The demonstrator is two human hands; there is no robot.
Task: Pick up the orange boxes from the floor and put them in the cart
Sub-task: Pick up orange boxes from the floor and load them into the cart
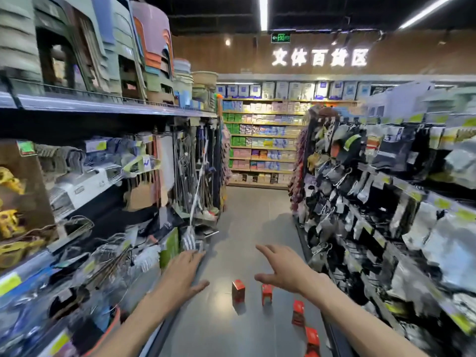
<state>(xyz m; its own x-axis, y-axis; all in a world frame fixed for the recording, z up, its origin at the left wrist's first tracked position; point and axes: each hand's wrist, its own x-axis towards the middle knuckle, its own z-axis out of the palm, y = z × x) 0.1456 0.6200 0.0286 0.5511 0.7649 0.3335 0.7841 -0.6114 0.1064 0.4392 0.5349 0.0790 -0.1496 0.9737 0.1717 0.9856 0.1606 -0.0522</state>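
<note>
Four orange boxes on the aisle floor, both our hands out and holding nothing.

Boxes are small upright cartons, orange-red with a lighter patch on the top face, standing on grey floor: first box (238, 290) and second box (267, 293) side by side but apart, just below our hands; third box (298, 312) nearer us to the right; fourth box (312, 340) nearest, close to the right shelf base. Frame is motion-blurred, print unreadable. Our left hand (183, 273) has fingers spread, palm down, up off the floor left of the first box. Our right hand (280, 268) is spread too, thumb out, above the second box, not touching. Left shelving (85, 106) holds housewares and mops (199, 176); right rack (373, 191) holds hanging packets.
</note>
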